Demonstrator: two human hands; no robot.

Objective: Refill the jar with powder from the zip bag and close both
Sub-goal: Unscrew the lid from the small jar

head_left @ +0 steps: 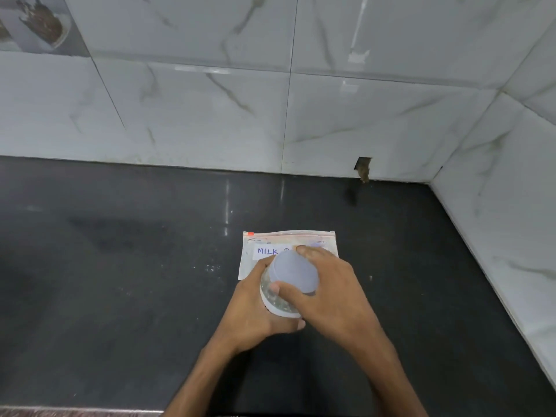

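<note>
A small clear jar (275, 299) with white powder inside is held above the dark counter, tilted toward me. My left hand (255, 311) wraps around its body from the left. My right hand (328, 293) grips the pale lilac lid (293, 272) on top of the jar, fingers around its rim. Behind the hands a zip bag (264, 240) lies flat on the counter, with a white label reading "MILK" and an orange zip strip along its far edge. The bag's near half is hidden by the jar and my hands.
The black stone counter (135, 266) runs left and toward me. White marble-look tiled walls (210, 100) rise behind and on the right, meeting in a corner at the far right. A few white powder specks (210, 267) lie left of the bag.
</note>
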